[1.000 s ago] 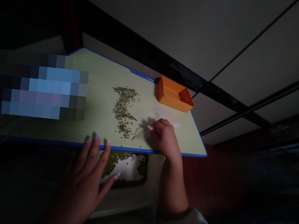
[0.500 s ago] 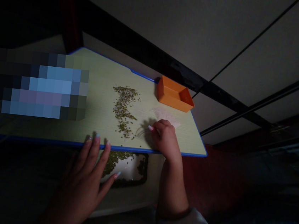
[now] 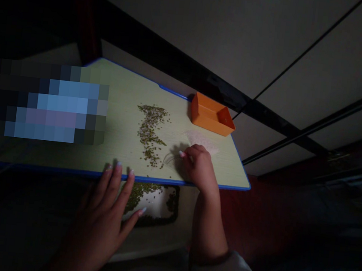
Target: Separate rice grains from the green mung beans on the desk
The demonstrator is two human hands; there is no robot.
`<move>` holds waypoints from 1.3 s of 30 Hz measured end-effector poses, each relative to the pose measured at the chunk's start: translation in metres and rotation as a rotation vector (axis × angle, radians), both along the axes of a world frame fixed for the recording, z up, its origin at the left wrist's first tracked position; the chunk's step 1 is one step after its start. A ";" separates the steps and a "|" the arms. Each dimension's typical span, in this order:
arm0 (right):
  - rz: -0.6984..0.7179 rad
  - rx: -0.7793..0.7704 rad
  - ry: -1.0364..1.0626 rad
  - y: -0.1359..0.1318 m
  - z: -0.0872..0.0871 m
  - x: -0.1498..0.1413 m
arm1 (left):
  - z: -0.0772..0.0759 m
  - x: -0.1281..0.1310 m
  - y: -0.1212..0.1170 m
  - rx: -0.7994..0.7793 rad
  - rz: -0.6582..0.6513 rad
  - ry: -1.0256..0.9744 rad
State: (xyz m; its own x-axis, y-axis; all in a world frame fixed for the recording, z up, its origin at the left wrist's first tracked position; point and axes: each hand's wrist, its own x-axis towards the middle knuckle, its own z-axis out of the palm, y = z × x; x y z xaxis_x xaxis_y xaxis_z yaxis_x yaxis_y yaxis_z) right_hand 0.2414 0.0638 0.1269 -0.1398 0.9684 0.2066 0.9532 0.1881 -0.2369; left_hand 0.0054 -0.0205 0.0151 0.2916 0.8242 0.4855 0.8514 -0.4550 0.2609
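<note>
My right hand [image 3: 199,165] is closed in a pinch around thin curved tweezers [image 3: 170,157], partly hidden by the fingers. Their tip points left, close to the lower end of a long heap of small green beans mixed with pale grains [image 3: 151,126]. Just beyond my right knuckles lies a flat patch of whitish grains [image 3: 200,139], which look like rice. My left hand [image 3: 108,210] is open, fingers spread, its fingertips resting on the near blue edge of the light board table [image 3: 122,103]. It holds nothing.
An orange open box [image 3: 213,115] stands at the table's back right. Below the near edge, a pale tub [image 3: 157,206] holds green beans. A blurred-out bluish object [image 3: 58,105] occupies the left side. Cabinet doors [image 3: 243,38] rise behind the table.
The tweezers' tip shifts slightly beside the green beans, moving a little right and then back left. Both hands otherwise stay in place.
</note>
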 end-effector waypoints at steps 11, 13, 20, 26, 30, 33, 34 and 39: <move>0.004 0.004 0.010 -0.002 0.002 0.000 | -0.002 0.000 0.000 0.023 0.006 -0.020; -0.005 0.013 0.003 -0.001 0.002 0.000 | -0.001 0.001 0.000 0.022 0.001 -0.027; 0.035 0.034 0.019 -0.002 0.001 -0.002 | 0.001 0.002 -0.001 0.020 0.001 -0.038; 0.034 0.012 0.000 -0.004 0.004 -0.006 | -0.002 -0.001 0.000 0.008 -0.013 -0.007; -0.001 0.002 -0.023 -0.003 0.005 -0.007 | -0.002 -0.001 0.000 -0.003 -0.011 -0.019; -0.007 0.020 -0.016 -0.002 0.004 -0.008 | -0.001 0.000 0.000 -0.008 -0.008 -0.018; -0.004 0.024 -0.014 -0.002 0.003 -0.008 | -0.001 -0.001 0.000 -0.017 -0.009 -0.014; 0.029 0.023 -0.005 0.000 0.003 -0.011 | -0.001 -0.002 -0.001 -0.045 -0.011 -0.015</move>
State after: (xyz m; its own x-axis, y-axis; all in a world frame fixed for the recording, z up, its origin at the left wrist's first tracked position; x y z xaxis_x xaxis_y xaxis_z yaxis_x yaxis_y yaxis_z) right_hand 0.2302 0.0634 0.1303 -0.1692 0.9589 0.2277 0.9483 0.2213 -0.2276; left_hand 0.0029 -0.0214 0.0140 0.2937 0.8419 0.4526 0.8423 -0.4518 0.2938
